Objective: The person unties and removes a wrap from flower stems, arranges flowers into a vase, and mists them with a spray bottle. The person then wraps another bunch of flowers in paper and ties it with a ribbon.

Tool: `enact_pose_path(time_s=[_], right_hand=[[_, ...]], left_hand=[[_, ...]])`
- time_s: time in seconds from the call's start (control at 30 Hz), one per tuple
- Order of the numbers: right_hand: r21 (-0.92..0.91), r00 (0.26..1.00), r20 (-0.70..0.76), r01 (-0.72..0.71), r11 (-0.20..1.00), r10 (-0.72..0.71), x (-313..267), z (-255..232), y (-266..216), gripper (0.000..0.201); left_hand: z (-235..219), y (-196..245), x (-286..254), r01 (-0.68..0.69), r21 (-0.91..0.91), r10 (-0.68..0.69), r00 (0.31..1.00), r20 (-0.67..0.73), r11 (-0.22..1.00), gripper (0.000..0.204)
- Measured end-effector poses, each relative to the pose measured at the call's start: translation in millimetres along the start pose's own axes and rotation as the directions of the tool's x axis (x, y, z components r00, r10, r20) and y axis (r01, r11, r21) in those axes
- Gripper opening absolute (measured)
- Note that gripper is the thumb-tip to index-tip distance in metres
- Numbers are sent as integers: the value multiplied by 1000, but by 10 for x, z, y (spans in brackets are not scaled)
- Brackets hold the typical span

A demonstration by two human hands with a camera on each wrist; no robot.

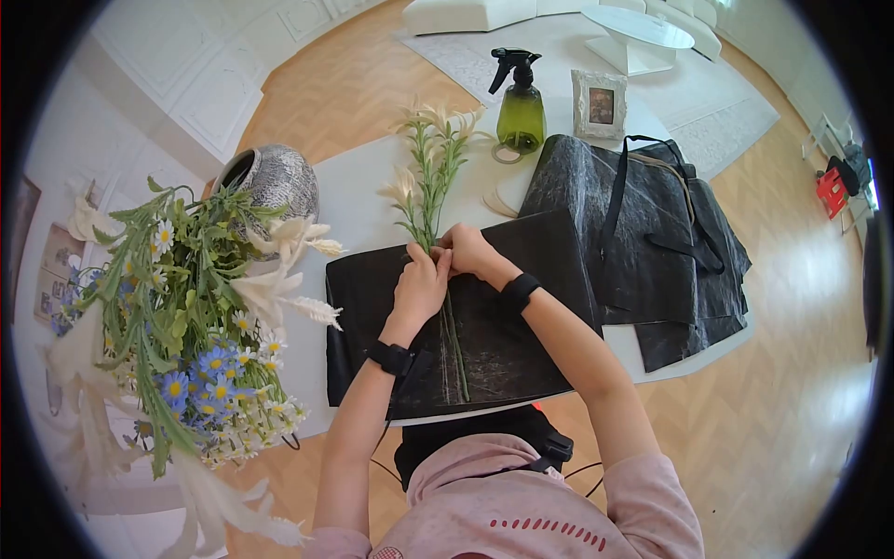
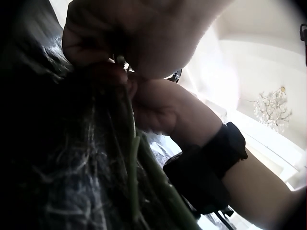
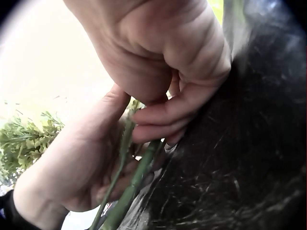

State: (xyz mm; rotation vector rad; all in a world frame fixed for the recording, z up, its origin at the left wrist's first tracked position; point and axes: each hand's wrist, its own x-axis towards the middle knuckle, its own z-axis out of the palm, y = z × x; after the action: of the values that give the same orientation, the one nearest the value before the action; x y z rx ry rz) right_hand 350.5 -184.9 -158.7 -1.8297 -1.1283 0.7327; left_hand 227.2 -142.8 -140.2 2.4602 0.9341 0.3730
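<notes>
Cream flowers on leafy green stems (image 1: 430, 172) lie across a sheet of black wrapping paper (image 1: 521, 307), blooms pointing away from the body. Midway along them, both hands meet around the stems. The left hand (image 1: 422, 287) holds them from the left, its fingers curled behind the stems in the right wrist view. From the right, the right hand (image 1: 473, 252) pinches at the same spot, with bent fingers against a green stem (image 3: 132, 191). Below the hands, the bare stem ends run down over the paper. The fingertips are partly hidden behind each other.
A large bunch of blue and white daisies (image 1: 209, 373) with greenery fills the left side, beside a silver textured vase (image 1: 284, 186). Toward the back stand a green spray bottle (image 1: 521, 116) and a white picture frame (image 1: 601, 102). More black paper with ribbon (image 1: 689, 224) lies right.
</notes>
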Motion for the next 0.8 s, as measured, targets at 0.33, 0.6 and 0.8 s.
enact_pose_path(time_s=[0.33,0.6,0.8], right_hand=[[-34,1000,7,26,999,-26,80,-79,-80,21],[-348,981,-113,113,931,-161,164,39,12,27],[-337,997,-70,-38,941,15,-131,-71,-320,45]], left_hand=[[-117,-49,-18,-109,42,100,978,185,993,45],[-94,179,-114,-62,399,13,992,124,915,40],[-89,162,-95,-78,425,13,988,154,902,46]])
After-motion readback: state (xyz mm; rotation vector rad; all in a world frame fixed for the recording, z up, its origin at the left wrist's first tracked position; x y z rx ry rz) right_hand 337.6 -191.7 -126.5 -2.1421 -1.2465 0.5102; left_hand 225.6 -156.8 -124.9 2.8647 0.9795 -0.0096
